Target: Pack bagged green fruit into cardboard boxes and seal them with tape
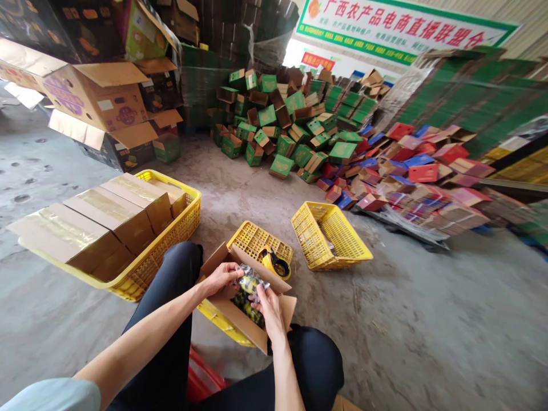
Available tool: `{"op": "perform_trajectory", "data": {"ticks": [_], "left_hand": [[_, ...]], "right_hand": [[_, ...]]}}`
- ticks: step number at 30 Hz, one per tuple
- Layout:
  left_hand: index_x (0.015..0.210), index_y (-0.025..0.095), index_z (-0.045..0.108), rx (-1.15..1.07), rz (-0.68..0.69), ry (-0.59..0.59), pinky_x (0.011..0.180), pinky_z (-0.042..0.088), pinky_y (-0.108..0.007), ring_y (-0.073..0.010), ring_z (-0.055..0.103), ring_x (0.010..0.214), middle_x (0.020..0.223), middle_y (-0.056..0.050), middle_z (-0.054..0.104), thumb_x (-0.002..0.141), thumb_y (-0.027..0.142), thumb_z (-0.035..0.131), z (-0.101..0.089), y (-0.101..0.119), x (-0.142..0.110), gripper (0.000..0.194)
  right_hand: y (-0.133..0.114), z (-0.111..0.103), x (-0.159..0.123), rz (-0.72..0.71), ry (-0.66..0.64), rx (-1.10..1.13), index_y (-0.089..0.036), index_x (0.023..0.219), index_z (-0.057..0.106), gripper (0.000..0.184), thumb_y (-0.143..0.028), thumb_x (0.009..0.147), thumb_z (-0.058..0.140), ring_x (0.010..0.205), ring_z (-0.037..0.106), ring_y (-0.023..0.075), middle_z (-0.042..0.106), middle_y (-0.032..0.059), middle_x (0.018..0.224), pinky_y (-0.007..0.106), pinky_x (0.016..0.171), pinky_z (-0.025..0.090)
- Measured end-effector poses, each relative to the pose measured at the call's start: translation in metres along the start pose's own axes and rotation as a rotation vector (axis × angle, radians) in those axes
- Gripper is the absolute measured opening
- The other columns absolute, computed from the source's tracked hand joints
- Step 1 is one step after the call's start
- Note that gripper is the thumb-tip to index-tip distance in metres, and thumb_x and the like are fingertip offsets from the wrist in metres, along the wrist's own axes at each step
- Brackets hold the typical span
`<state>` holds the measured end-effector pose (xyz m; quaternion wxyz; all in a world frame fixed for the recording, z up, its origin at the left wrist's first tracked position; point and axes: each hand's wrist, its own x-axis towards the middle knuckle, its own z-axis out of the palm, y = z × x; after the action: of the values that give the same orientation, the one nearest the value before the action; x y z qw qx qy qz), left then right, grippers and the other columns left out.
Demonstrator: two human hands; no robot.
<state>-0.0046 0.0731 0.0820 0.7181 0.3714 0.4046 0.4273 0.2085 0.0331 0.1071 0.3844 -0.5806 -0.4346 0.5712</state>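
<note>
A clear plastic bag (252, 279) with yellow-green and dark contents is stretched between my two hands, over an open cardboard box (240, 321). Its left end is pinched by my left hand (222, 278); my right hand (270, 309) grips the opposite end. More yellow-green and dark contents (247, 306) show in the box below; I cannot make out what they are. The box stands between my knees on a yellow plastic crate (222, 324). Just beyond it, a yellow and black tape dispenser (275, 264) rests on another yellow crate surface (250, 237).
At left, a large yellow crate (169, 240) holds several taped cartons (100, 205). A yellow basket (329, 234) stands ahead on the right. Farther off are heaped green boxes (282, 165), red and blue boxes (423, 173), and stacked cartons (103, 100).
</note>
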Motion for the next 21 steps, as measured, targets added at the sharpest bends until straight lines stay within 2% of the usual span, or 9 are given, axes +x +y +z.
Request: {"op": "perform_trajectory", "data": {"ticks": [2,4,8,10,13,17,21], "left_hand": [[0.081,0.014,0.064,0.006,0.008,0.006,0.059,0.046,-0.022,-0.0094,0.058,0.058,0.071,0.001,0.063,0.064,0.067,0.092,0.001,0.001,0.000,0.062],[0.081,0.014,0.063,0.012,0.004,0.011,0.059,0.046,-0.022,-0.0095,0.058,0.059,0.071,0.001,0.063,0.064,0.068,0.091,0.001,0.000,0.000,0.063],[0.082,0.015,0.063,0.011,-0.007,0.043,0.060,0.048,-0.023,-0.0099,0.059,0.060,0.074,0.000,0.064,0.064,0.069,0.090,0.001,-0.002,0.001,0.064],[0.081,0.015,0.062,0.003,-0.015,0.056,0.060,0.049,-0.023,-0.0091,0.058,0.058,0.073,0.001,0.063,0.063,0.069,0.091,0.000,-0.005,0.002,0.064],[0.083,0.015,0.063,-0.012,-0.056,0.037,0.059,0.051,-0.023,-0.0092,0.059,0.058,0.074,0.001,0.064,0.064,0.067,0.091,-0.001,-0.009,0.005,0.063],[0.103,0.016,0.065,-0.047,-0.102,0.038,0.061,0.055,-0.023,-0.0121,0.067,0.065,0.089,-0.004,0.070,0.067,0.062,0.093,0.001,-0.010,0.004,0.065],[0.144,0.026,0.056,-0.093,-0.091,-0.041,0.071,0.058,-0.027,-0.0191,0.076,0.084,0.128,-0.013,0.069,0.073,0.059,0.090,0.005,-0.010,0.001,0.085]], "right_hand": [[0.002,0.000,0.000,-0.005,-0.024,0.026,-0.020,0.114,0.076,0.065,-0.072,0.075,0.077,0.088,0.078,0.0303,0.081,0.0118,0.106,0.037,0.069,0.065],[0.003,-0.001,0.000,-0.014,-0.021,0.045,-0.022,0.128,0.072,0.070,-0.068,0.076,0.079,0.091,0.079,0.0297,0.079,0.0123,0.118,0.039,0.074,0.066],[0.002,-0.002,-0.003,-0.042,-0.018,0.034,-0.030,0.161,0.041,0.102,-0.061,0.073,0.083,0.105,0.078,0.0305,0.059,0.0136,0.154,0.040,0.084,0.066],[0.001,-0.002,-0.006,-0.088,-0.037,0.021,-0.031,0.165,0.032,0.110,-0.055,0.072,0.086,0.117,0.074,0.0319,0.046,0.0150,0.165,0.041,0.093,0.064],[0.001,-0.002,-0.007,-0.154,-0.055,0.003,-0.028,0.163,0.035,0.106,-0.046,0.072,0.087,0.129,0.068,0.0320,0.036,0.0160,0.170,0.041,0.107,0.057],[0.007,-0.007,-0.002,-0.189,0.007,-0.010,-0.024,0.153,0.048,0.091,-0.045,0.073,0.085,0.134,0.064,0.0339,0.050,0.0162,0.161,0.044,0.110,0.056],[0.011,-0.012,0.003,-0.164,0.100,0.034,-0.025,0.147,0.055,0.084,-0.049,0.072,0.084,0.119,0.072,0.0357,0.063,0.0152,0.148,0.047,0.094,0.064]]}}
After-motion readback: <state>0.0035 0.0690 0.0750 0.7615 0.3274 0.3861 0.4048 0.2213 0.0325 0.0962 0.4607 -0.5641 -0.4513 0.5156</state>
